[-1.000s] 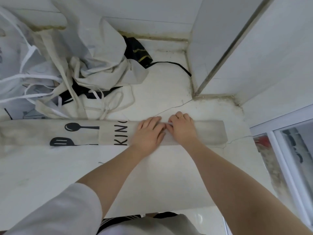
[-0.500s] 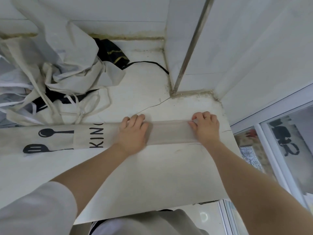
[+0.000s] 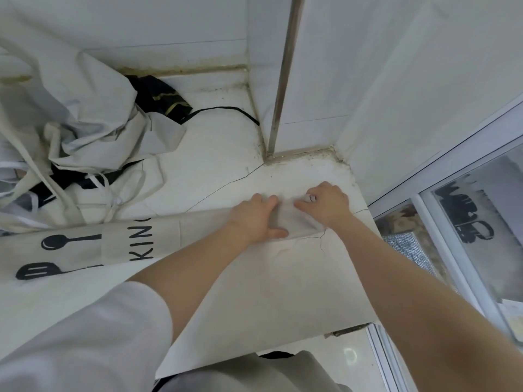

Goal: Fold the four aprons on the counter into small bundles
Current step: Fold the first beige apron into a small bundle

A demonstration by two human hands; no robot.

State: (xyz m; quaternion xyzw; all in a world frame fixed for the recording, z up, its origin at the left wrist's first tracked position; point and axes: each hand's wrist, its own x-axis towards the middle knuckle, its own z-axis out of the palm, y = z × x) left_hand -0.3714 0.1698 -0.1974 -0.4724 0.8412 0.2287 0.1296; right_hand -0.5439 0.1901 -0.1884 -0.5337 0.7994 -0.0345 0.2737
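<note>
Count, from where I stand at the counter (image 3: 254, 292):

Hands: two, left hand (image 3: 254, 219) and right hand (image 3: 328, 206), both on the same cloth.

Ring (image 3: 311, 198): one, on the right hand.

Aprons: one folded strip (image 3: 119, 247) laid flat, printed with letters. The heap (image 3: 85, 120) behind it holds at least one pale apron and one black apron (image 3: 161, 99); the exact number in the heap cannot be told, the cloth is too tangled.

Printed utensils on the strip: two, a spoon (image 3: 68, 241) and a spatula (image 3: 39, 272).

Black ties trailing from the heap: one (image 3: 226, 110). White ties: several, not countable.

Counter cracks: two seen.
</note>
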